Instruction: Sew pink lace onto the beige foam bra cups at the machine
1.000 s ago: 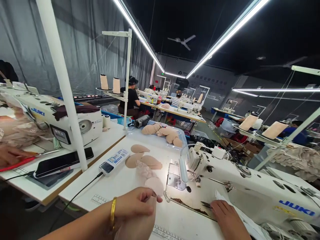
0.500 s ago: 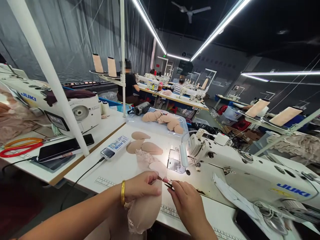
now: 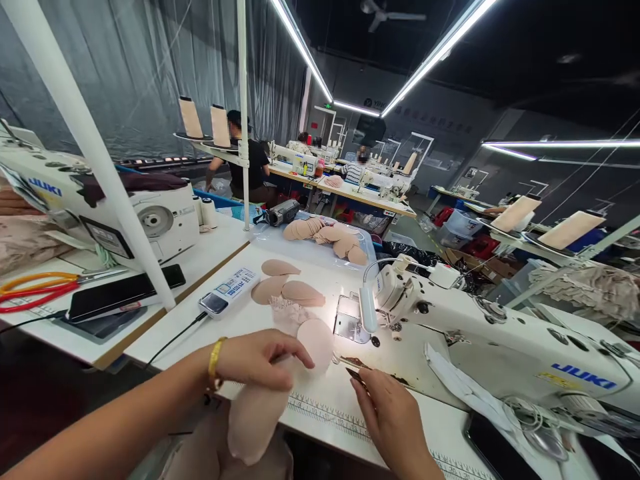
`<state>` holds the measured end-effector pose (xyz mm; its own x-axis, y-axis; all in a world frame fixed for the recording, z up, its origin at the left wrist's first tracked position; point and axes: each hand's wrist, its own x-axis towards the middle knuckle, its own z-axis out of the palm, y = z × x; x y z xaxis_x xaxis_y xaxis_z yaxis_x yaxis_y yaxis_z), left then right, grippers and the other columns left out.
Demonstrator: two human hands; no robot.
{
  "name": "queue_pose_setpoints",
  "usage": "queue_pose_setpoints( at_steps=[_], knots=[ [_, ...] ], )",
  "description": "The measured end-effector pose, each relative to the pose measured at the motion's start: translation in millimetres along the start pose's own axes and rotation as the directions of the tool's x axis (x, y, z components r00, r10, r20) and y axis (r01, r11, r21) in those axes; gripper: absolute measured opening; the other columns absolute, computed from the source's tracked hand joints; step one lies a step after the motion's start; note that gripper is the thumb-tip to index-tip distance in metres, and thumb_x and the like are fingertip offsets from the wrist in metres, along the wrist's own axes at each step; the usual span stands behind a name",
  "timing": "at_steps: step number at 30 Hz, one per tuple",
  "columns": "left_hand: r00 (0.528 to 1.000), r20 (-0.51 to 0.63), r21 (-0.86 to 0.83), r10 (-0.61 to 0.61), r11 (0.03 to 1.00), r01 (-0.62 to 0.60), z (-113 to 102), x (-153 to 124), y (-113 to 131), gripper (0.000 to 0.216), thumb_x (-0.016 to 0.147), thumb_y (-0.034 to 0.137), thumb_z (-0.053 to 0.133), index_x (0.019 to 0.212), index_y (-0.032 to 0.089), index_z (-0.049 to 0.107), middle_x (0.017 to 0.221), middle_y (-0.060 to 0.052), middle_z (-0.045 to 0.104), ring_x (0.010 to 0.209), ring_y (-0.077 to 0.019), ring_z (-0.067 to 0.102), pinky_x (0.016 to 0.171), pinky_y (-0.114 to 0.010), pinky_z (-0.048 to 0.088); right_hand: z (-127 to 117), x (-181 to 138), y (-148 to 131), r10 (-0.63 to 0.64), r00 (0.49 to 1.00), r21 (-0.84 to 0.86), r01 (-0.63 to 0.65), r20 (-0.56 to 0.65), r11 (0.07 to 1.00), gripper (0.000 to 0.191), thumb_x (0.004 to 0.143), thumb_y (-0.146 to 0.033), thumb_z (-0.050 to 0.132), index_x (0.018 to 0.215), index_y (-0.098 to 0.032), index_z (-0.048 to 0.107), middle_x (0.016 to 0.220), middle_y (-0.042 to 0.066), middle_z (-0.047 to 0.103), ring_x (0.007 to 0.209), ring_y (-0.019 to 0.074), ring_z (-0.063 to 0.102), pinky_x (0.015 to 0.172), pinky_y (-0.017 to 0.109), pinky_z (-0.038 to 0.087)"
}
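My left hand (image 3: pixel 263 360), with a gold bracelet at the wrist, is over the table's front edge, its thumb and forefinger apart. Right beneath it hangs a beige moulded fabric cup (image 3: pixel 257 423), somewhat blurred, against more beige cloth (image 3: pixel 200 450) at my lap. My other fingers are hidden, so any contact with the cup does not show. In my right hand (image 3: pixel 390 410) are small dark thread snips (image 3: pixel 354 375), gripped near the ruler strip, pointed tips showing. A pale cup piece (image 3: pixel 315 340) with sheer ruffled fabric (image 3: pixel 287 313) lies on the table between my hands.
A white sewing machine (image 3: pixel 480 333) with a lit lamp stands at the right. Beige cut pieces (image 3: pixel 303 292) lie behind my hands, with more on a clear plastic sheet (image 3: pixel 270 241). A power bank (image 3: pixel 227 293) with a cable, scissors (image 3: pixel 45 290) and a phone (image 3: pixel 127 290) are leftward. Co-workers sit farther back.
My left hand has moved left, its thumb and forefinger parting, and the beige cup has dropped lower and leftward. My right hand with the snips has drawn away slightly to the right and down.
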<state>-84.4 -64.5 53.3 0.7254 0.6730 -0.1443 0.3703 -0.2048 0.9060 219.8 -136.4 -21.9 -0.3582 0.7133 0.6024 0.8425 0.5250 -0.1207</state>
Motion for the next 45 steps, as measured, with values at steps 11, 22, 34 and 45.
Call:
queue_pose_setpoints(
  at_steps=[11,22,34,45],
  knots=[
    [0.908,-0.249,0.671,0.337,0.736,-0.09,-12.2,37.1,-7.3,0.04,0.099,0.026,0.05,0.138,0.022,0.056,0.14,-0.01,0.06,0.132,-0.0276,0.051,0.113,-0.044,0.039,0.0,-39.1,46.7,0.34,0.94,0.058,-0.34,0.001,0.939,0.044,0.105,-0.059,0.038,0.1,-0.023,0.062,0.089,0.007,0.07,0.077,0.0239,0.069,0.067,0.033,0.055],
    [0.897,-0.2,0.636,0.395,0.748,-0.188,47.9,54.8,10.7,0.008,0.081,0.011,0.056,0.085,0.018,0.054,0.093,-0.007,0.061,0.087,-0.0243,0.055,0.075,-0.035,0.043,22.1,14.9,-53.1,0.486,0.739,0.812,-0.575,0.466,0.097,0.048,0.095,-0.065,0.058,0.11,-0.02,0.058,0.083,0.001,0.058,0.067,0.0147,0.052,0.059,0.024,0.044],
    [0.886,-0.436,0.064,0.156,0.988,-0.143,88.5,10.9,1.7,0.03,0.082,0.031,0.076,0.105,0.021,0.06,0.101,-0.003,0.063,0.091,-0.0209,0.058,0.078,-0.032,0.048,6.3,10.5,-74.4,0.429,0.816,0.815,-0.521,0.387,0.255,0.036,0.102,-0.052,0.052,0.085,-0.021,0.055,0.079,-0.001,0.052,0.075,0.0152,0.049,0.071,0.025,0.044],
    [0.916,-0.364,-0.057,0.169,0.977,-0.204,92.1,2.9,7.5,0.027,0.094,0.041,0.06,0.08,0.018,0.066,0.106,-0.008,0.064,0.095,-0.0208,0.059,0.08,-0.029,0.046,14.1,-19.6,-75.2,0.5,0.787,0.86,-0.488,0.362,0.146,0.033,0.102,-0.051,0.053,0.09,-0.021,0.059,0.082,0.0,0.051,0.075,0.0151,0.049,0.071,0.024,0.045]
  ],
)
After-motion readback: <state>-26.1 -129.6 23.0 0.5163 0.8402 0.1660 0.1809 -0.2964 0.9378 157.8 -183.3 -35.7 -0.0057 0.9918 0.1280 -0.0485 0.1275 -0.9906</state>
